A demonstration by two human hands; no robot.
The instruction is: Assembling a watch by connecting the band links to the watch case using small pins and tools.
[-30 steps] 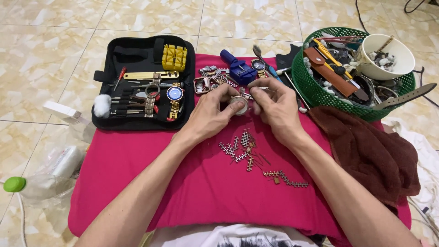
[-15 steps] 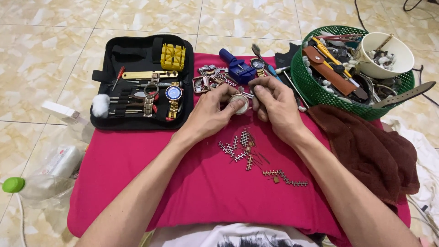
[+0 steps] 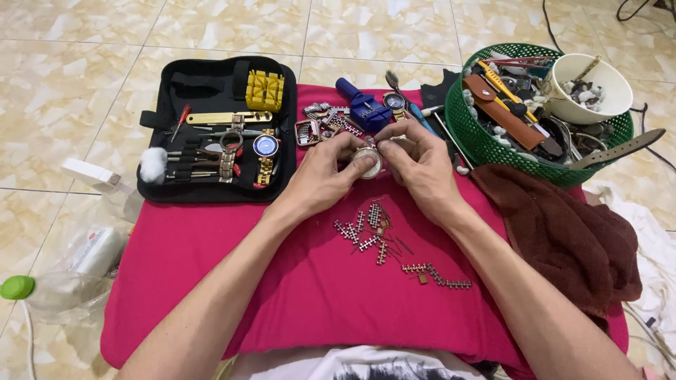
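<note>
- Holding a round silver watch case [image 3: 367,162] between both hands, the person keeps it just above the far part of the red cushion [image 3: 211,281], near the middle of the scene.
- The left hand [image 3: 325,174] has its fingers closed around the case's left edge and underside; the right hand [image 3: 417,163] pinches the right edge with thumb and fingertips pressed together on it.
- To do this step well, judging from the pose, the left hand should carry the case steadily while the right does the fine work at the rim; keeping both low over the cushion means any small part that slips lands on soft cloth.
- Loose metal band links [image 3: 366,229] lie scattered on the cushion just below the hands, and a short strip of links [image 3: 436,274] rests a little nearer the body; the wrists should stay off them.
- The blue tool [image 3: 362,105] sits just beyond the hands; the black tool kit [image 3: 218,130] lies open to the left, the green basket [image 3: 486,144] to the right with a white bowl [image 3: 588,88] in it, and a brown towel [image 3: 563,232] is beside the basket.
- Against the earlier frames, little differs: both hands stay on the case at the same spot, and the links and tools have not shifted.
</note>
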